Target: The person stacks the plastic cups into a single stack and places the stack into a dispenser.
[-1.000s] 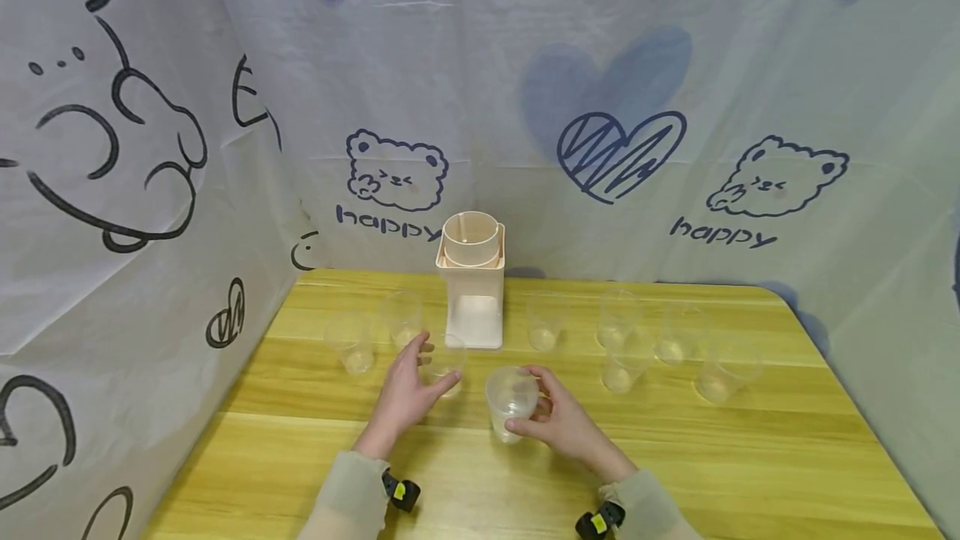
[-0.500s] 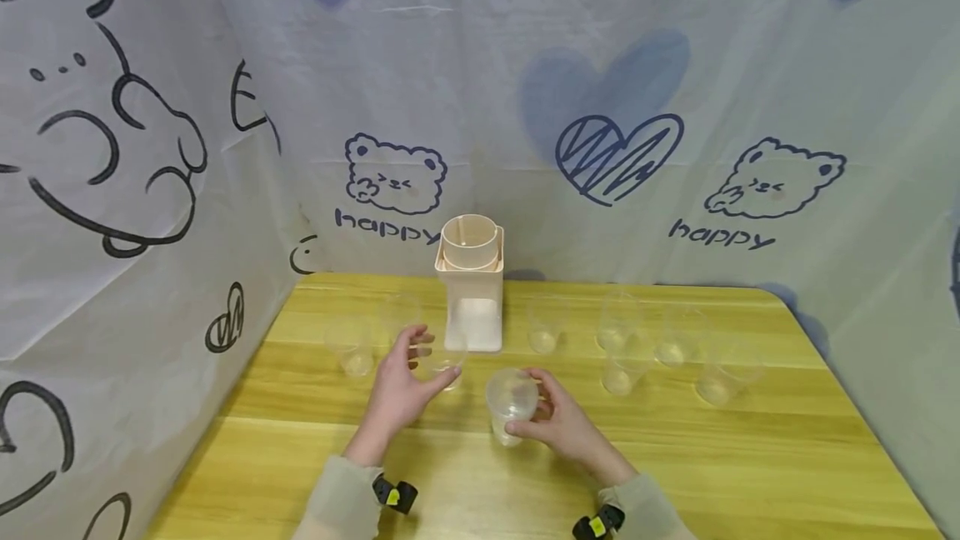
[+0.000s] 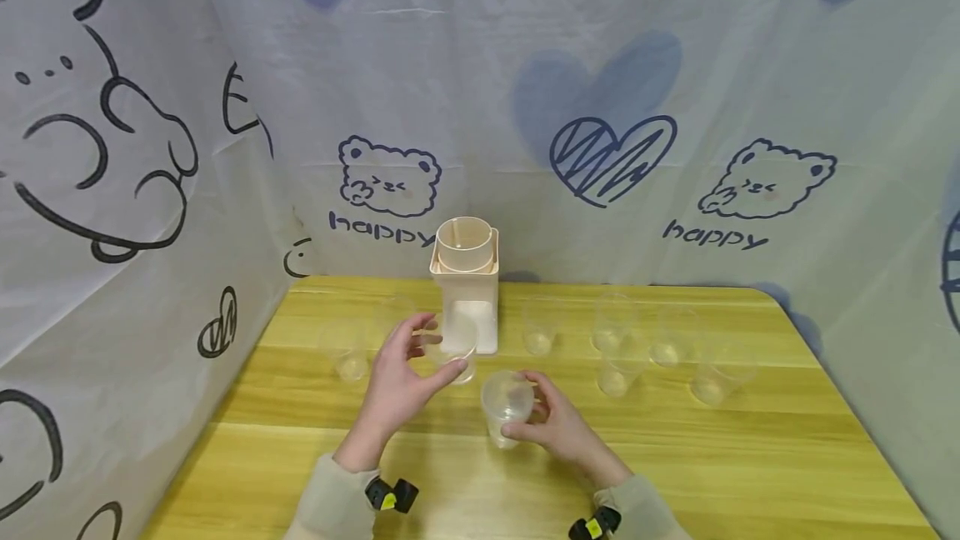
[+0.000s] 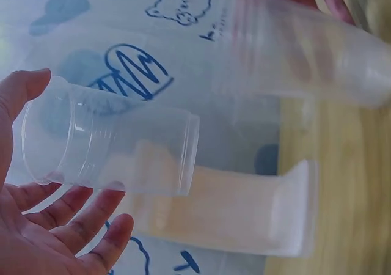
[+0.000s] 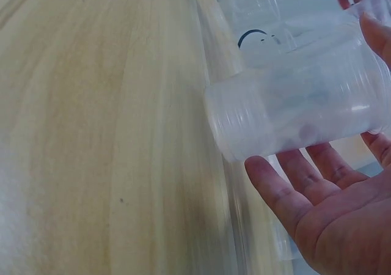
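Note:
My left hand (image 3: 396, 382) holds a clear plastic cup (image 4: 122, 137) between thumb and fingers, with the cup upright in front of the beige stand in the head view. My right hand (image 3: 558, 425) grips a few nested clear plastic cups (image 3: 504, 411), fingers around one side and thumb across the near side. The right wrist view shows this stack (image 5: 293, 104) sideways, its ridged base end to the left; how many cups it has cannot be told. The two hands are close together, the held cups side by side but apart.
A beige stand (image 3: 487, 290) with a round cup-shaped top (image 3: 465, 244) stands at the back of the wooden table (image 3: 450, 482). Single clear cups stand at left (image 3: 351, 361) and several more at right (image 3: 613, 377). Printed cloth hangs behind and at the sides.
My left hand has moved up and slightly right with the cup, which now overlaps the beige stand's foot. The right hand and its stack have hardly moved. The head view has shifted a little.

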Demonstrator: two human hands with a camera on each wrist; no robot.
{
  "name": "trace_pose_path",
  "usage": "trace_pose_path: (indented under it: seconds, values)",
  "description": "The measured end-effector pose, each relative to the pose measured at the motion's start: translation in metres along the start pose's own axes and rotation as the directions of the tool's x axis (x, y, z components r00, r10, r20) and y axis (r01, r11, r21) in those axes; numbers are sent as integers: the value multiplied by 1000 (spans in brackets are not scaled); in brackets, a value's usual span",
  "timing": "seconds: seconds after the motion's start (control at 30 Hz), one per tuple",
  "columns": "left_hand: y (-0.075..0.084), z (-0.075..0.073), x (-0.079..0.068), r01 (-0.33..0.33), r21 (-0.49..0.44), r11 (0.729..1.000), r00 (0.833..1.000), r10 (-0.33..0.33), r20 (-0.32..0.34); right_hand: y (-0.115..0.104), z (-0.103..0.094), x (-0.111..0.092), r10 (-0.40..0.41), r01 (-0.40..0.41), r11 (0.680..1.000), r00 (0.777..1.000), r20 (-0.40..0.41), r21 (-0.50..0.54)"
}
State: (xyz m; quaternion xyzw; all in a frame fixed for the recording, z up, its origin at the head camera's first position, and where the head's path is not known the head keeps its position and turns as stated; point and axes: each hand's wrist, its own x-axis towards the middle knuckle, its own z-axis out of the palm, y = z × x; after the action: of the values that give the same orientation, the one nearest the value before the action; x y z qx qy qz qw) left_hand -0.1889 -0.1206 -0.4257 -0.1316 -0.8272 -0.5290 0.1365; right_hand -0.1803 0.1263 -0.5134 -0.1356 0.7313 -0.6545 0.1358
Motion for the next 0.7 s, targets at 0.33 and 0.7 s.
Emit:
trace_pose_path:
  seconds: [0.33,0.7]
  values:
    - [21,6,-1,-65,-82,995,991,74,110,3,-1,0,-26,26,1000,1000,4,10]
    - [21,21,-2,-128,-67,989,964,140,225,1,-1,-1,-6,6,1000,1000,4,13]
